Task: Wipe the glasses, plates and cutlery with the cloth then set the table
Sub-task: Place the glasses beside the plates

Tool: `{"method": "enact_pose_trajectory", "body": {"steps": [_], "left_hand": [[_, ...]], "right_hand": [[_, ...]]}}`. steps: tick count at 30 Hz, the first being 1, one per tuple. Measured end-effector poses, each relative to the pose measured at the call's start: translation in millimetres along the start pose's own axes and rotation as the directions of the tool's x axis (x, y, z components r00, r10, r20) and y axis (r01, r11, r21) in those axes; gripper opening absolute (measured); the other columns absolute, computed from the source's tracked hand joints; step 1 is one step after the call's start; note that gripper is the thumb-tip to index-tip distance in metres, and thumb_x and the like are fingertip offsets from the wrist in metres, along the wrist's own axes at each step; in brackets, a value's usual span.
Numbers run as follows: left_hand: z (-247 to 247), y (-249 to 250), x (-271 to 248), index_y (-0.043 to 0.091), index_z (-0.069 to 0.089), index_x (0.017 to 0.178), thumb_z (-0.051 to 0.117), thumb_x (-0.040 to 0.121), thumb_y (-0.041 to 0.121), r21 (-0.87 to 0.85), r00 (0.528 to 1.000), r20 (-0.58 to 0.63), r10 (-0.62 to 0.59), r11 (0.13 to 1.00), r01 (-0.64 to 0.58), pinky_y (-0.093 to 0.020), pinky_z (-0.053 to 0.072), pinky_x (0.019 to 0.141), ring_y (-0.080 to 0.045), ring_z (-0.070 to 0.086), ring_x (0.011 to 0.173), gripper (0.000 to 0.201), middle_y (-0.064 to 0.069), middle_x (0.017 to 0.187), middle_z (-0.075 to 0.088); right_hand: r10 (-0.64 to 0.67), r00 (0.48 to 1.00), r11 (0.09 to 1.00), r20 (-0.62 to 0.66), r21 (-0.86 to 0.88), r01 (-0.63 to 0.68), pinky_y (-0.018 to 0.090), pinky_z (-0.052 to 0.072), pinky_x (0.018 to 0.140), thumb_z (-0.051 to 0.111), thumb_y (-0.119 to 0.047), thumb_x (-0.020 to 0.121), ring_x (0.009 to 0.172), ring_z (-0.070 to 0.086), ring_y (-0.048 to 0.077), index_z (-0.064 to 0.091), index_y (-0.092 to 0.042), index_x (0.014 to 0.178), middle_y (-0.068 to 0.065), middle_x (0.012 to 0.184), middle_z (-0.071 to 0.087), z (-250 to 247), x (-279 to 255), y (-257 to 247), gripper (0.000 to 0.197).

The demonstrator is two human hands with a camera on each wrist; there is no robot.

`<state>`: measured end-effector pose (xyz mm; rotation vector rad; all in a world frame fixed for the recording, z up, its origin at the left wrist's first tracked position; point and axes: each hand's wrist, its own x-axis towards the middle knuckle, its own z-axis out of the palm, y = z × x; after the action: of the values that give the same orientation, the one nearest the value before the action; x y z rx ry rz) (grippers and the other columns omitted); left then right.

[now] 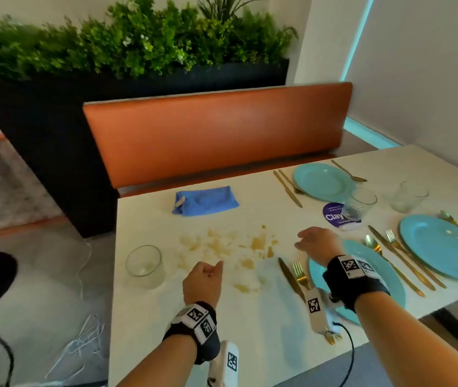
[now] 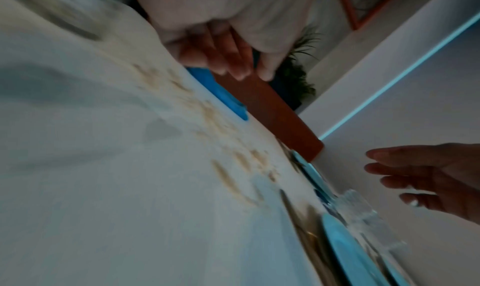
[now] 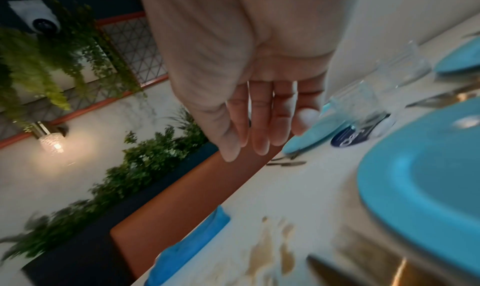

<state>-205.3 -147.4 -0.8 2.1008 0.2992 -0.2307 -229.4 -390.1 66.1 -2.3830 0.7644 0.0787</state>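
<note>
A folded blue cloth (image 1: 204, 201) (image 2: 223, 93) (image 3: 189, 247) lies at the far side of the white table (image 1: 166, 331), beyond brown smears (image 1: 236, 247). My left hand (image 1: 202, 277) (image 2: 228, 50) hovers over the smears, fingers loosely curled, holding nothing. An empty glass (image 1: 144, 265) stands to its left. My right hand (image 1: 314, 243) (image 3: 259, 116) is open with straight fingers above the table, at the far left rim of the near teal plate (image 1: 389, 277). A gold knife (image 1: 290, 275) and fork (image 1: 300, 275) lie left of that plate.
Two more teal plates (image 1: 443, 247) (image 1: 322, 181) with gold cutlery sit at the right and far right. Two glasses (image 1: 360, 203) (image 1: 405, 196) stand between them, one on a purple coaster (image 1: 334, 216). An orange bench back (image 1: 216, 135) runs behind the table.
</note>
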Motion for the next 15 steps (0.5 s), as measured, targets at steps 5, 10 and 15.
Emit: {"method": "enact_pose_trajectory", "body": {"steps": [5, 10, 15], "left_hand": [[-65, -61, 16, -0.006, 0.044, 0.126, 0.068, 0.08, 0.046, -0.069, 0.893, -0.212, -0.397, 0.917, 0.392, -0.041, 0.044, 0.093, -0.037, 0.052, 0.119, 0.073, -0.021, 0.127, 0.055], [-82, -79, 47, 0.001, 0.031, 0.141, 0.084, 0.065, 0.032, -0.14, 0.888, -0.26, -0.378, 0.925, 0.353, -0.046, 0.035, 0.105, -0.035, 0.029, 0.136, 0.097, -0.019, 0.142, 0.039], [-80, -84, 80, 0.012, 0.039, 0.136, 0.083, 0.06, 0.027, -0.038, 0.943, -0.24, -0.231, 0.973, 0.229, -0.04, 0.042, 0.097, -0.035, 0.04, 0.126, 0.089, -0.015, 0.134, 0.046]], "right_hand": [[-0.054, 0.995, 0.998, 0.085, -0.036, 0.058, 0.026, 0.045, 0.091, 0.067, -0.022, 0.08, 0.104, 0.061, 0.019, 0.068, -0.019, 0.103, 0.001, 0.108, 0.069, 39, -22, -36, 0.024], [-0.068, 0.995, 0.994, 0.079, -0.084, 0.075, 0.024, 0.043, 0.092, 0.067, -0.026, 0.081, 0.104, 0.061, 0.017, 0.068, -0.021, 0.103, -0.001, 0.105, 0.07, 43, -18, -45, 0.023], [-0.064, 0.996, 0.996, 0.065, -0.056, 0.068, 0.029, 0.048, 0.091, 0.068, -0.019, 0.079, 0.099, 0.063, 0.02, 0.069, -0.017, 0.1, 0.002, 0.097, 0.07, 46, -13, -33, 0.021]]}}
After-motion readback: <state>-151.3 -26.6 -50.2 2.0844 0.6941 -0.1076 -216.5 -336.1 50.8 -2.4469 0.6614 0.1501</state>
